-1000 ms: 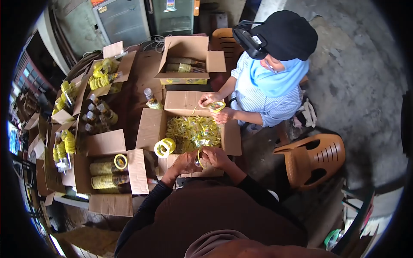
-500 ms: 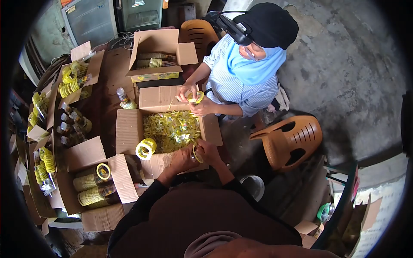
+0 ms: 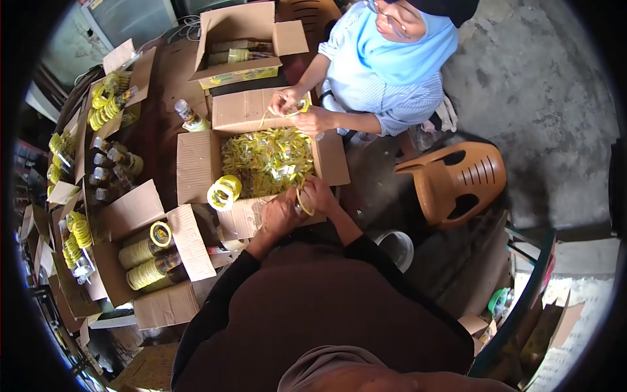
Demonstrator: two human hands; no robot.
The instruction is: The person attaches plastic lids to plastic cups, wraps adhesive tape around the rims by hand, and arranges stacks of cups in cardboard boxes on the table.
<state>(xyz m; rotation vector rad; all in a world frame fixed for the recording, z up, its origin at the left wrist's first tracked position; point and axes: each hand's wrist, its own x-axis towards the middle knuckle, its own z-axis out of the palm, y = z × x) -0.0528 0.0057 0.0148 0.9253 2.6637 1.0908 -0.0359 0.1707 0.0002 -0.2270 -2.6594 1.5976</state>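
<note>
A thin yellow ring (image 3: 304, 202) stands on edge between my hands, over the near flap of an open cardboard box (image 3: 197, 166). My right hand (image 3: 321, 196) is closed on the ring's right side. My left hand (image 3: 281, 214) is closed against its left side; whatever its fingers hold is hidden. Yellow strips and scraps (image 3: 264, 163) fill the box. Several stacked yellow-and-white rings (image 3: 224, 192) rest on its near left corner. Across the box, a co-worker's hands (image 3: 304, 117) hold another yellow ring with a strip hanging from it.
At the left, an open box (image 3: 194, 242) holds ring-wrapped bottles. More bottles (image 3: 117, 163) stand behind it, and one bottle (image 3: 191, 116) stands alone. Another box (image 3: 238, 73) sits at the back. An orange chair (image 3: 457, 183) and a white bucket (image 3: 397, 249) are at the right.
The view has tilted, so the table and co-worker appear higher. My hands stay at the ring over the near flap. The co-worker's hands have shifted slightly around their ring.
</note>
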